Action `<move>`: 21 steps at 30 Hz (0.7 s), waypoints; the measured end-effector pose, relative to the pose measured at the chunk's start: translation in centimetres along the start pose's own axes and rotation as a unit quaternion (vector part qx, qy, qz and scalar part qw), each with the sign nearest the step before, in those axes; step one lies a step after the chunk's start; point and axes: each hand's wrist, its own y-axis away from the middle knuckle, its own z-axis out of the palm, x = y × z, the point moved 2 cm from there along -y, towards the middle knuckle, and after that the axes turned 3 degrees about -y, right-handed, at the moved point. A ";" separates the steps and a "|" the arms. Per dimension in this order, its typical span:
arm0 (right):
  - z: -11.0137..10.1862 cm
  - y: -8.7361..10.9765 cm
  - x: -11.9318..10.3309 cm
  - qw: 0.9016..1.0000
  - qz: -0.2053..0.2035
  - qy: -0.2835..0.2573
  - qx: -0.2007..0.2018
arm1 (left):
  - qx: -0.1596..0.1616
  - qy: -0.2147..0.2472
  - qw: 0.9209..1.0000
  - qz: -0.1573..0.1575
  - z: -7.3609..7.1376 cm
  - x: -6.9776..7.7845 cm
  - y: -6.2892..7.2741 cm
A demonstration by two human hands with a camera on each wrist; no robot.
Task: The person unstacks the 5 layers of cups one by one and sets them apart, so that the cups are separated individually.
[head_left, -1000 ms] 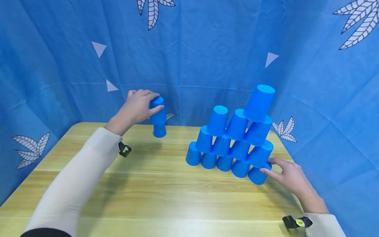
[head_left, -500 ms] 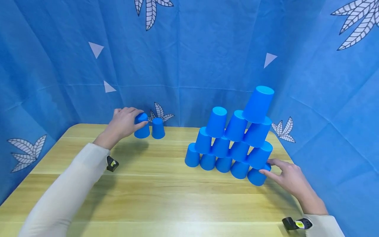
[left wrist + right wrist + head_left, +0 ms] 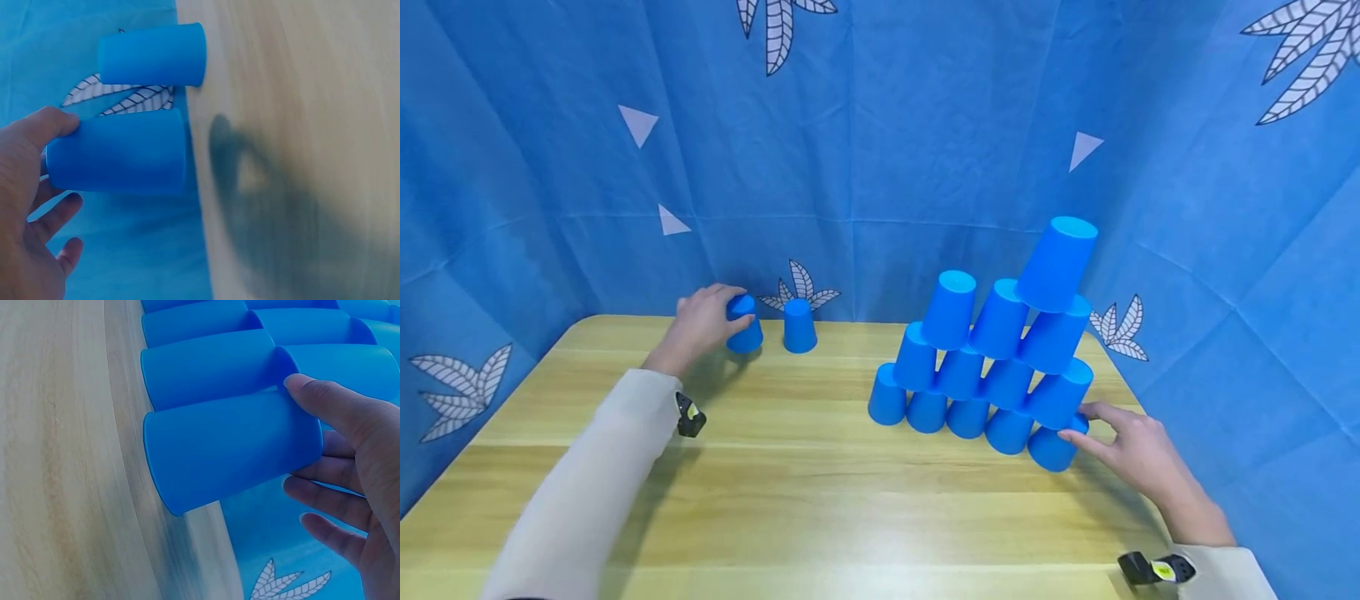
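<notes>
At the back left, my left hand [image 3: 698,327] grips the upper end of an upside-down blue plastic cup [image 3: 747,335], thumb on the near side. Its rim is at or very near the tabletop. Just right of it, apart, stands another upside-down blue cup [image 3: 800,327]. On the right, my right hand [image 3: 1138,454] pinches the rightmost bottom cup [image 3: 231,450] of a stepped cup pyramid, thumb in front and fingers behind. Above that cup rises the pyramid [image 3: 1009,379], several cups wide at its base, with a single cup [image 3: 1058,265] on top at the right.
A light wooden table [image 3: 820,517] carries all the cups. Behind and beside it hangs a blue curtain [image 3: 902,150] with white leaves and triangles. The pyramid's right end is close to the table's right edge.
My left hand lifted its cup off the other upside-down cup, brought it leftward and down beside that one, then shifted it slightly further left. The right hand and the pyramid stayed put.
</notes>
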 end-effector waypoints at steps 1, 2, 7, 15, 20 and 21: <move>0.0 0.0 0.0 1.000 0.000 0.000 0.000 | -0.001 0.004 1.000 -0.002 0.4 -0.2 -0.3; 0.0 0.0 0.0 1.000 -0.001 0.001 0.002 | -0.004 0.007 1.000 -0.004 0.7 -0.3 -0.5; 0.0 0.1 0.0 1.000 -0.011 0.001 0.013 | -0.012 0.021 1.000 -0.018 2.0 -0.6 -1.9; 0.0 0.1 -0.1 1.000 -0.016 0.000 0.014 | -0.022 0.032 0.999 -0.027 3.2 -0.2 -3.1; 0.0 0.1 -0.1 1.000 -0.009 -0.001 0.008 | -0.040 0.051 0.997 -0.031 3.9 -0.2 -3.1; 0.0 0.2 0.0 1.000 -0.008 -0.001 0.007 | -0.044 0.056 0.997 -0.030 4.0 -0.2 -3.0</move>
